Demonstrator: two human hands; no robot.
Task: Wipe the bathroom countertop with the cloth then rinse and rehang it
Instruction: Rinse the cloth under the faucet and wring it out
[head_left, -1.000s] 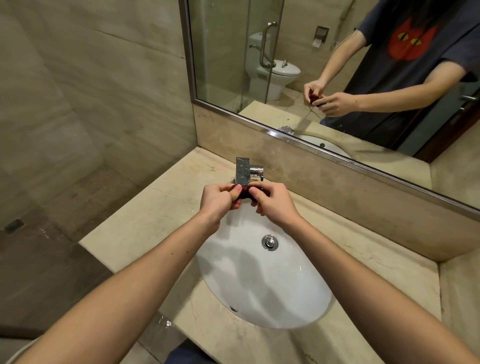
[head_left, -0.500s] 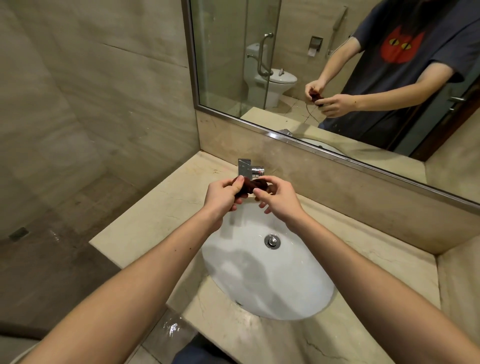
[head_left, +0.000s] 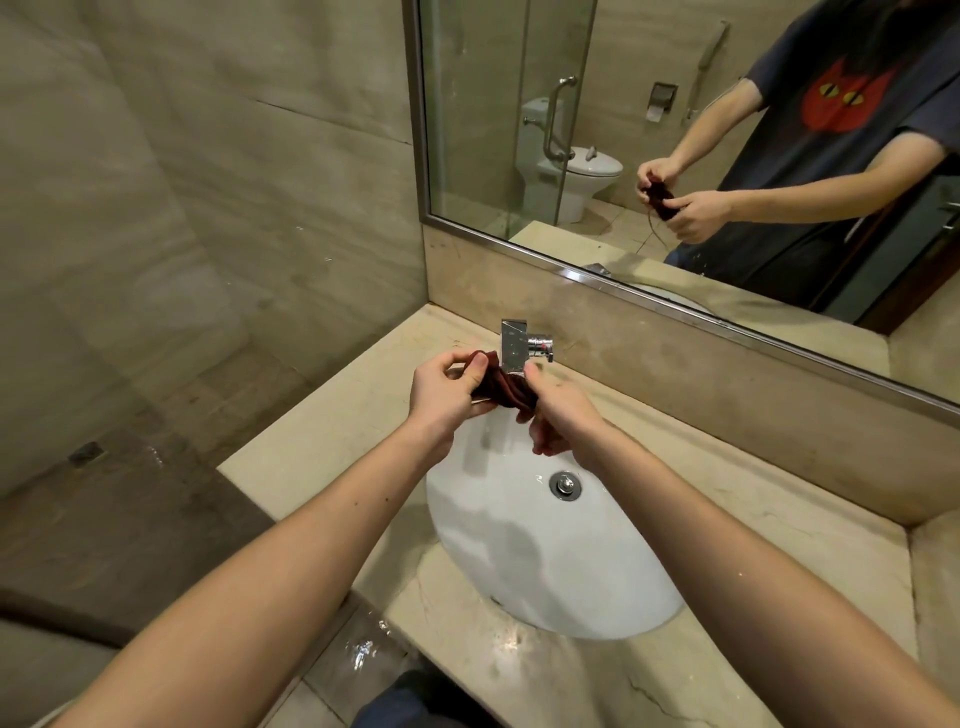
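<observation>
Seen from a head-worn camera, two bare forearms reach forward over a white oval sink (head_left: 545, 571) set into a beige marble countertop (head_left: 322, 447). Both hands hold a bunched dark red cloth (head_left: 501, 387) above the back edge of the basin, directly in front of a chrome faucet (head_left: 517, 348). The left hand (head_left: 447, 395) has its fingers closed around the cloth's left end, and the right hand (head_left: 558, 410) grips the right end, with a fold hanging below its palm. A metal drain stopper (head_left: 565, 484) sits in the basin below the hands. The wall mirror (head_left: 675, 130) reflects the person holding the cloth.
</observation>
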